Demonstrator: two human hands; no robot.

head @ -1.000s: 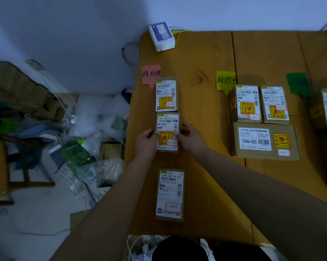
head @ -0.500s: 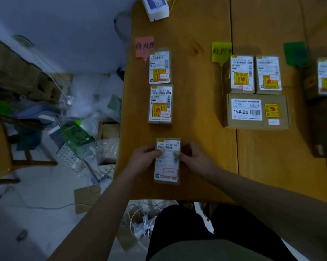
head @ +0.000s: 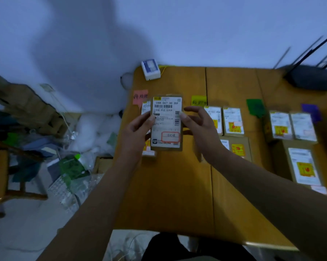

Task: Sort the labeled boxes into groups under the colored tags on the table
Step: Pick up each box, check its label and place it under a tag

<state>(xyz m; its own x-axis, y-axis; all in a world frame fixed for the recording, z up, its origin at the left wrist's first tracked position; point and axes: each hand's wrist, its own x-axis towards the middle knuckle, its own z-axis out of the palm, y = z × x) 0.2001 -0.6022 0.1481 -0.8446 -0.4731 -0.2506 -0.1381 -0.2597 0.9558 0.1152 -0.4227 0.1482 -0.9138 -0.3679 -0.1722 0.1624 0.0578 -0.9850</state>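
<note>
A flat, rectangular cardboard box (head: 166,123) is held up off the table (head: 170,185), its face turned to the camera. A white paper label covers nearly the whole front, printed with a barcode, rows of small text and a red-outlined sticker near the lower end. The left hand (head: 135,131) grips its left long edge, thumb on the label; the right hand (head: 198,127) holds the right long edge with the thumb on the front and the fingers spread loosely.

The table is smooth, orange-brown wood in several boards with dark seams between them. Near its far left corner sits a small white device (head: 151,69) with a blue face. A pink tag (head: 140,96) with handwriting lies just behind the held box, and two more small boxes (head: 146,129) under that tag are mostly hidden by the box and left hand. Further right along the far side are a yellow tag (head: 198,101), a green tag (head: 255,107) and a purple tag (head: 310,110). Below the yellow tag lie brown boxes with white labels and yellow-red stickers (head: 232,121); more such boxes (head: 292,125) sit toward the right edge. A dark router with thin antennas (head: 309,77) stands at the far right corner.

The wall behind is plain and pale. On the floor off the left edge lies a heap of plastic bags, cardboard and packing clutter (head: 72,159).
</note>
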